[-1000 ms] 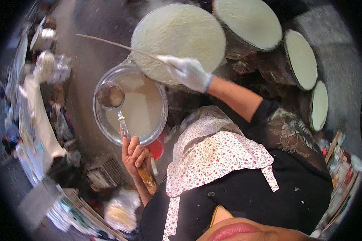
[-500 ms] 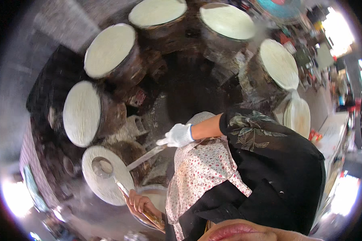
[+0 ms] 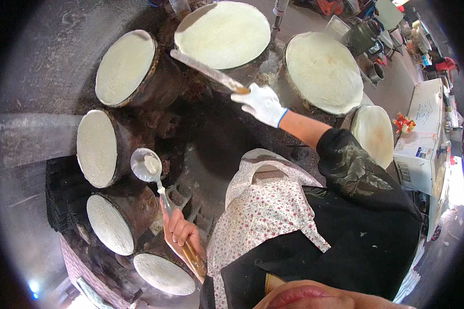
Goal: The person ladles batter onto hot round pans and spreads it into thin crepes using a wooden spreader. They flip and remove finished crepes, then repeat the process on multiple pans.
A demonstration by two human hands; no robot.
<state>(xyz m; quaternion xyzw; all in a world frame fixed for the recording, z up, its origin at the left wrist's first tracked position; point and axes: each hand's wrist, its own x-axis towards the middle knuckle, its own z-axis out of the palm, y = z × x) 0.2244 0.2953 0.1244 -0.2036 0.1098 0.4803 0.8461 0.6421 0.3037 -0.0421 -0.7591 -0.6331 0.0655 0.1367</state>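
My bare left hand (image 3: 183,232) is wrapped round the wooden handle of a metal ladle (image 3: 146,165), whose bowl has some pale batter in it. That bowl hangs over the dark middle, apart from the griddles. In a white glove, my right hand (image 3: 265,105) grips a long flat spatula (image 3: 206,71) by its handle end. Its blade reaches to the near edge of a pale round flatbread (image 3: 224,33) on the far griddle; I cannot tell whether they touch. A flatbread with light brown patches (image 3: 325,72) lies on the griddle right of the glove.
Several more round griddles ring me, with pale flatbreads (image 3: 126,67), (image 3: 97,149) on the left and a browner flatbread (image 3: 373,136) on the right. Beyond that stands a white box (image 3: 420,139). A metal pot (image 3: 374,71) sits at the far right.
The view has swung to the right. My left hand has lifted the ladle away from the lower-left flatbread, and my right hand has carried the spatula out to the far griddle.
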